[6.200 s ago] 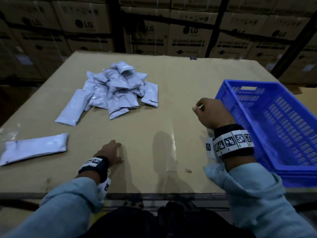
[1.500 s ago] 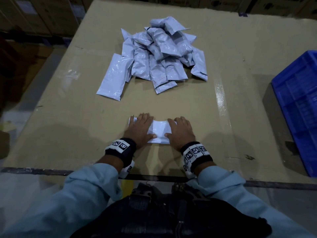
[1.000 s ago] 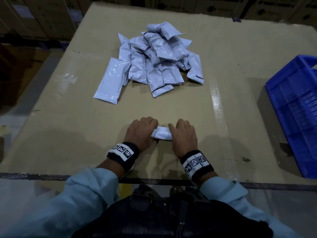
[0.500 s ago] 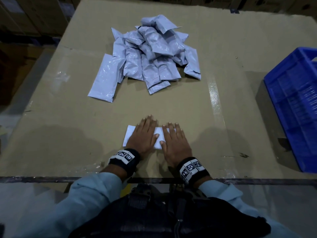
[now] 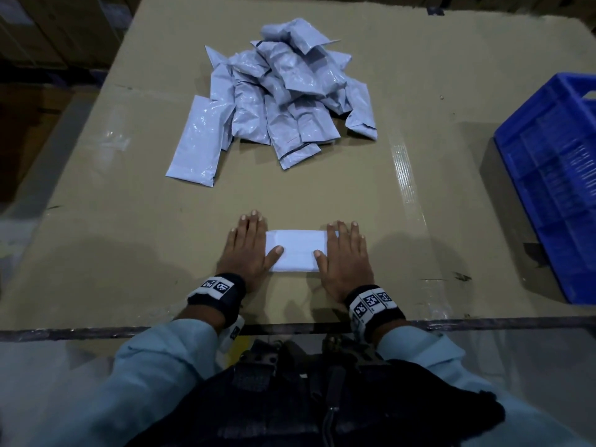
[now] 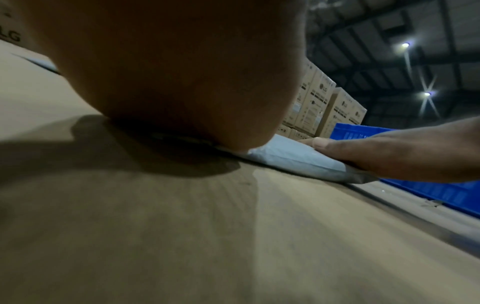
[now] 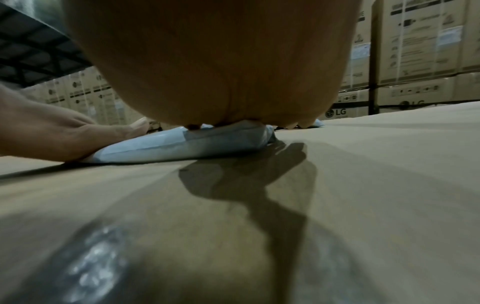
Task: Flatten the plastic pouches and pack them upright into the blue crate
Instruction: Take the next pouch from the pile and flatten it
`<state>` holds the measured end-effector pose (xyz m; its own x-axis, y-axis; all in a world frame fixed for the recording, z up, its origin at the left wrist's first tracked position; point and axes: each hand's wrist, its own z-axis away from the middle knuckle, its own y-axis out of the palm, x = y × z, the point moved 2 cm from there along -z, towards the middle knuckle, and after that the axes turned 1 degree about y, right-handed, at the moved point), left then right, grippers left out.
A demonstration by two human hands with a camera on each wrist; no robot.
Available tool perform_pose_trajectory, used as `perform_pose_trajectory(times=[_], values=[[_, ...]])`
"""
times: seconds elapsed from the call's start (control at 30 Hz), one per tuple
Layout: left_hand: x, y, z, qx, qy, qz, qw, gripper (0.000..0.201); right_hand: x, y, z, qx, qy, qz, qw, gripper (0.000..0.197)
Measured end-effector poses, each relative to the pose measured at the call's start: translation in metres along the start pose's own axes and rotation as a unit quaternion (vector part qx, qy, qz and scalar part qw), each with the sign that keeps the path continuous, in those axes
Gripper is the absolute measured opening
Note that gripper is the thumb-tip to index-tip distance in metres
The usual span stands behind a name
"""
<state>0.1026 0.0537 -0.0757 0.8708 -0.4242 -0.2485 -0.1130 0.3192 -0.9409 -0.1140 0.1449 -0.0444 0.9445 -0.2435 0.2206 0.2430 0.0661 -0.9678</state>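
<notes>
The left hand [image 5: 248, 250] lies palm down on the tabletop [image 5: 322, 188] near the front edge, fingers straight and close together, pointing away from the body; it covers the left end of a pale pouch [image 5: 295, 251], with the thumb spread out onto the pouch's top face; the wrist carries a dark band with printed markers, and a light blue sleeve runs back from it; the pouch lies flat with its long side across the body, its middle bare between the two hands; the right hand [image 5: 345, 256] mirrors the left, flat and outstretched on the pouch's right end, thumb angled inward onto the plastic; in the right wrist view the pouch [image 7: 182, 148] looks slightly puffed under the palm; neither hand curls round anything; farther back on the tabletop, well apart from the hands, a heap of pouches [image 5: 283, 91] lies jumbled and overlapping, one of them flat at the heap's left edge; at the far right the blue crate [image 5: 554, 175] stands on the tabletop, well apart from the pressed pouch.
</notes>
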Motion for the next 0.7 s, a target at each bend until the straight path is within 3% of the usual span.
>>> perform_pose_trajectory(times=[0.17, 0.3, 0.43, 0.53, 0.7], values=[[-0.005, -0.015, -0.001, 0.031, -0.017, 0.008, 0.999, 0.106, -0.015, -0.002, 0.001, 0.058, 0.039, -0.008, 0.998, 0.083], [-0.014, -0.033, -0.005, 0.013, 0.064, 0.051, 0.997, 0.082, -0.014, -0.021, -0.004, 0.04, 0.009, -0.05, 0.998, 0.08], [-0.019, -0.052, -0.008, 0.008, 0.053, 0.16, 0.986, 0.068, -0.019, -0.04, 0.0, 0.035, 0.014, -0.078, 0.996, 0.084], [-0.029, -0.06, -0.008, 0.046, 0.057, 0.2, 0.977, 0.058, -0.023, -0.05, 0.008, 0.044, 0.016, -0.08, 0.996, 0.065], [-0.06, -0.068, -0.004, 0.015, 0.106, 0.215, 0.971, 0.039, -0.041, -0.067, 0.022, 0.009, 0.017, -0.071, 0.997, 0.048]])
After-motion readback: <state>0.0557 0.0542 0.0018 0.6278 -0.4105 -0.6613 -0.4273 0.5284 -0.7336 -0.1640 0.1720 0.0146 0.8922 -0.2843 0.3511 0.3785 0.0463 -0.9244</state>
